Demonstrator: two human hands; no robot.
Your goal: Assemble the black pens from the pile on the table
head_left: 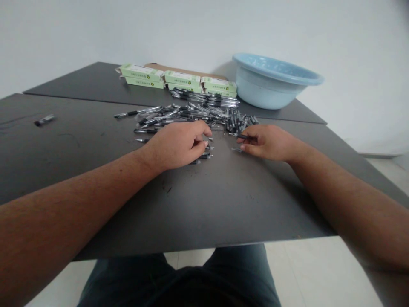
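Observation:
My left hand [180,144] curls over pens near the middle of the table, thumb close to the index finger. Small silver tips show at its fingers, but what they grip is partly hidden. Under and beside that hand, several black-grip pens [204,156] lie roughly side by side. My right hand [270,141] is closed around a pen with a black grip [240,136], its tip pointing left. By the right thumb, a thin clear-and-silver piece [236,149] pokes out; whether it is held I cannot tell. Just beyond both hands spreads a loose pile of pens [191,111].
Behind the pile stand stacked green-and-white boxes [142,76] and a light blue basin [268,87] at the back right. A brown cardboard piece [188,70] lies behind the boxes. One small pen part [44,120] sits far left on the dark grey table [223,204].

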